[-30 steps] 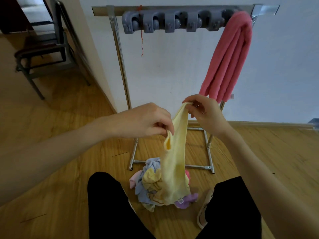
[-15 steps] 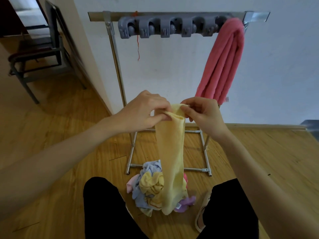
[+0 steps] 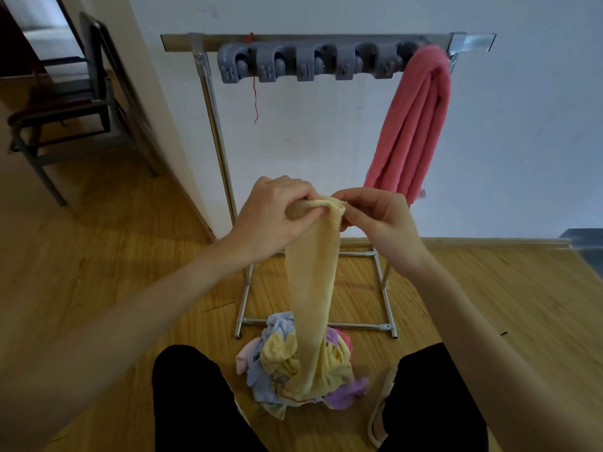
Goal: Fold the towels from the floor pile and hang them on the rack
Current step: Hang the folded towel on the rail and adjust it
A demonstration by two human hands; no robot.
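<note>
A long pale yellow towel (image 3: 311, 288) hangs from both my hands in front of the rack. My left hand (image 3: 272, 220) grips its top edge on the left, fingers curled round the cloth. My right hand (image 3: 375, 216) pinches the same edge on the right, close beside the left. The towel's lower end reaches down into the floor pile (image 3: 293, 367) of blue, yellow, pink and purple towels between my knees. The metal rack (image 3: 208, 102) stands against the white wall, with a folded pink towel (image 3: 414, 125) hung over the right end of its top bar.
A grey row of clip holders (image 3: 310, 62) is fixed along the rack's top bar, with a red thread dangling from it. A dark metal chair (image 3: 65, 106) stands at the far left past a wall corner. A sandal (image 3: 380, 415) lies by my right knee on the wooden floor.
My left hand rose from lower on the towel to its top edge and now meets the right hand there. The towel hangs straighter and narrower.
</note>
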